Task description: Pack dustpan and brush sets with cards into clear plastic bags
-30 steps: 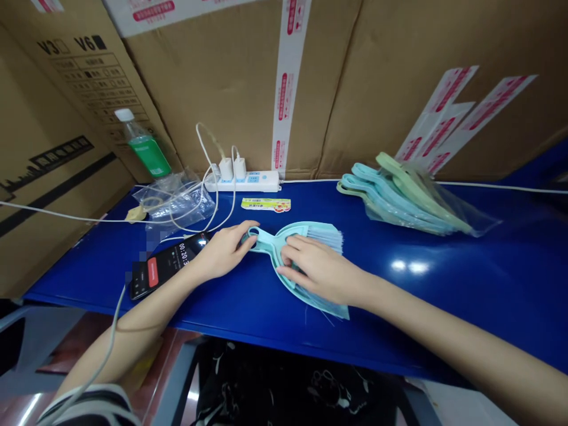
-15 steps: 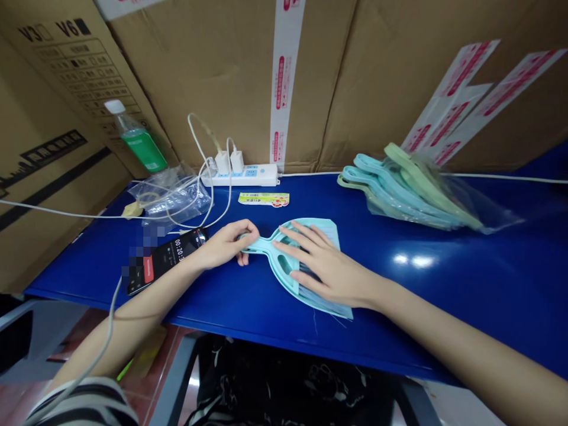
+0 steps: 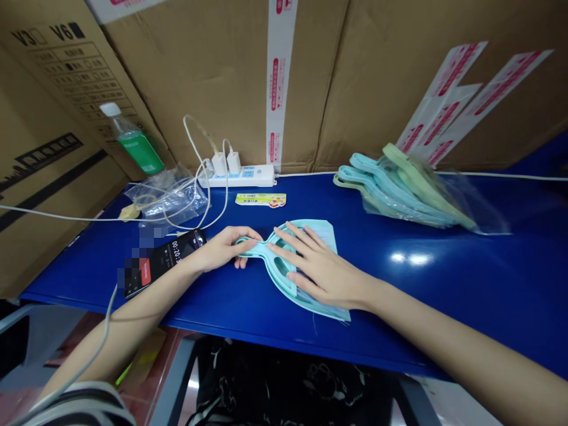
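A light blue mini dustpan (image 3: pixel 284 284) lies on the blue table, its handle toward the left, with a matching hand brush (image 3: pixel 256 251) nested in it. My left hand (image 3: pixel 226 245) is closed around the handles, thumb on top and fingers partly hidden underneath. Palm down, my right hand (image 3: pixel 328 271) rests on the brush and pan with its fingers spread, covering much of the brush head. A few loose bristles stick out past the near corner of the pan.
Behind to the right lie several blue and green dustpan sets (image 3: pixel 399 189) in clear plastic bags. A phone (image 3: pixel 164 263) is by my left forearm. A power strip (image 3: pixel 239 176) with chargers and cables, a label card (image 3: pixel 260 200), crumpled plastic (image 3: pixel 177 195) and a bottle (image 3: pixel 139 151) stand near cardboard boxes.
My left thumb has shifted along the handle toward the pan and lies flatter on it. My right hand stays spread on the set. The view has moved slightly.
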Demonstrator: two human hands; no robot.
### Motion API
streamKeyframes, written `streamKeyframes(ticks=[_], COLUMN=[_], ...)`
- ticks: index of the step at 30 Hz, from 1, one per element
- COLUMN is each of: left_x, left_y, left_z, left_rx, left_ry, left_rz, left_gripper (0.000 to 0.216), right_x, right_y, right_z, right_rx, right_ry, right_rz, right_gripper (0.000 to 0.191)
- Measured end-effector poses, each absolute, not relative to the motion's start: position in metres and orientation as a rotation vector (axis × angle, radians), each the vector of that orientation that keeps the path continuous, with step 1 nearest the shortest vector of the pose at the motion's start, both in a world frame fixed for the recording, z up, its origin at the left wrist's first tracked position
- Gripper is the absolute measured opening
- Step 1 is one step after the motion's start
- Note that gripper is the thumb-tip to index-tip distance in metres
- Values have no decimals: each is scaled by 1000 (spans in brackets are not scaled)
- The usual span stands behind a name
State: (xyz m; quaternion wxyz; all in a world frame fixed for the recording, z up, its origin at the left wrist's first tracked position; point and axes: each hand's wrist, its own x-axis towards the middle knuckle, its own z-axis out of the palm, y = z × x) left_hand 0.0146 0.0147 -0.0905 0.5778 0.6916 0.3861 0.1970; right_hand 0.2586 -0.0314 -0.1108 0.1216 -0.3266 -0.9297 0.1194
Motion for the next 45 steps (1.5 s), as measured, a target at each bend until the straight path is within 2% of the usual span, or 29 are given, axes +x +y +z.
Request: streamKeyframes(ticks=[13, 28, 34, 41, 45], left_x=[15, 10, 7, 7, 5], left_y=[11, 10, 8, 7, 7], left_z=[-87, -84, -79, -79, -81], left_rx=[1728, 1708, 1722, 1691, 1629], left_ry=[924, 877, 879, 849, 828], left_rz=[431, 328, 250, 225, 199], left_gripper=[15, 21, 22, 21, 20], right_x=[259, 263, 276, 269, 259], right_y=[-31, -25, 16, 78, 94], right_z=[-113, -111, -102, -96, -97], right_rx=[-928, -990, -1141, -1054, -1005], right_ry=[-2758, -2621, -2390, -2655, -2686], right_rz=[316, 366, 178, -172, -217], right_gripper=[58, 63, 49, 36, 37])
